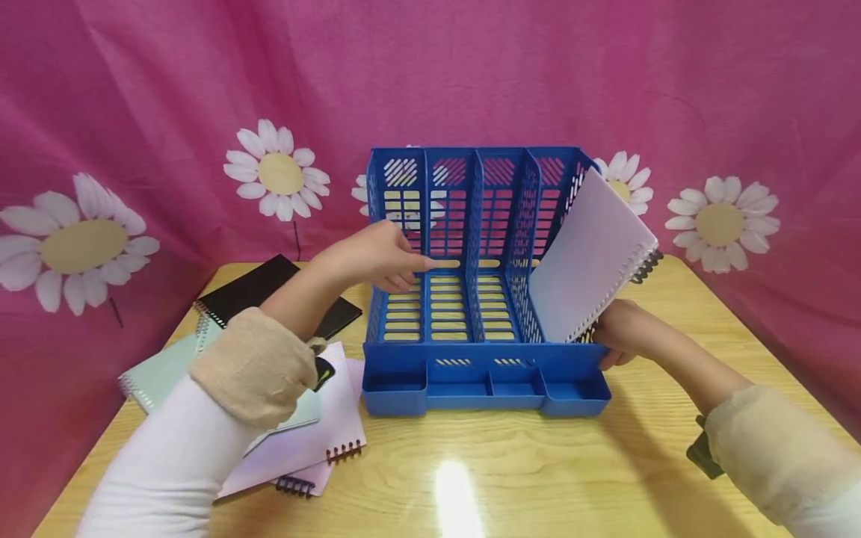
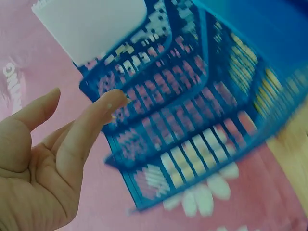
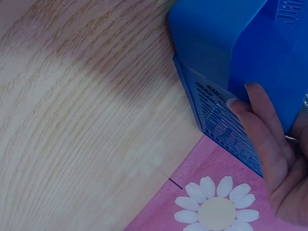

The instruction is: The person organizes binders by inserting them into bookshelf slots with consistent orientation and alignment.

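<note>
A blue plastic file rack [image 1: 484,351] with upright dividers and small front trays stands at the middle of the table. In its rightmost compartment a pale lilac spiral notebook [image 1: 588,254] leans to the right, its wire binding facing front right. My right hand [image 1: 622,332] holds the rack's right side near the front, the fingers [image 3: 260,130] against the outer wall; the thumb is hidden. In front of the left compartments hovers my left hand [image 1: 380,258], holding nothing, its index finger pointing right and the other fingers loosely bent. The left wrist view shows that hand beside the rack's back edge.
Left of the rack lies an overlapping pile of spiral notebooks: a black one [image 1: 252,288] at the back, a pale green one [image 1: 161,366], and a pale pink one [image 1: 303,448] at the front. A pink curtain [image 1: 471,75] with daisies hangs behind the wooden table [image 1: 397,486].
</note>
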Demonstrator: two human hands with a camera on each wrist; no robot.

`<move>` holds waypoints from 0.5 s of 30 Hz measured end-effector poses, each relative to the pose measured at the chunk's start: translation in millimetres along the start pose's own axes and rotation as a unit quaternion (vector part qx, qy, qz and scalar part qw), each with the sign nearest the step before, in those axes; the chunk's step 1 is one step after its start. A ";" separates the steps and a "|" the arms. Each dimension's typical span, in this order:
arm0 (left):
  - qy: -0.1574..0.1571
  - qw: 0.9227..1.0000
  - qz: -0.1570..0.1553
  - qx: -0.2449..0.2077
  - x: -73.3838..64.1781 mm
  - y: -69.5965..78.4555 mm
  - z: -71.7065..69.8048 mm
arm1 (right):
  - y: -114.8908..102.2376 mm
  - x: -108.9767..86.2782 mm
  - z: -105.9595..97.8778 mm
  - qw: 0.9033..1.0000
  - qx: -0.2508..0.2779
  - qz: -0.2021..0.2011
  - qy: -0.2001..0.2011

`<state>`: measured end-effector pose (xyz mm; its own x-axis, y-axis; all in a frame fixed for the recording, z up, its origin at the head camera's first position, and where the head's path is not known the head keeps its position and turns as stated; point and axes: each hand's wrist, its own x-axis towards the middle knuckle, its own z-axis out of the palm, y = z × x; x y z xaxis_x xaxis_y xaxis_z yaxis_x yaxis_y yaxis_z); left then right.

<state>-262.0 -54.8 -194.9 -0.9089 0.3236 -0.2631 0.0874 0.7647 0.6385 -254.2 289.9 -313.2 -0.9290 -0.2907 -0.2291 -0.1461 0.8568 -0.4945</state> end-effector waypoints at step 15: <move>0.027 0.999 -0.042 0.019 -36.0 -70.4 -62.7 | 3.6 -2.5 -0.2 0.999 0.022 -0.015 -0.018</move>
<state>-260.9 -155.2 -185.1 -0.9341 0.2275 -0.2753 0.0236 0.8085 0.5881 -252.5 293.7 -314.2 -0.9118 -0.3312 -0.2427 -0.1576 0.8282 -0.5378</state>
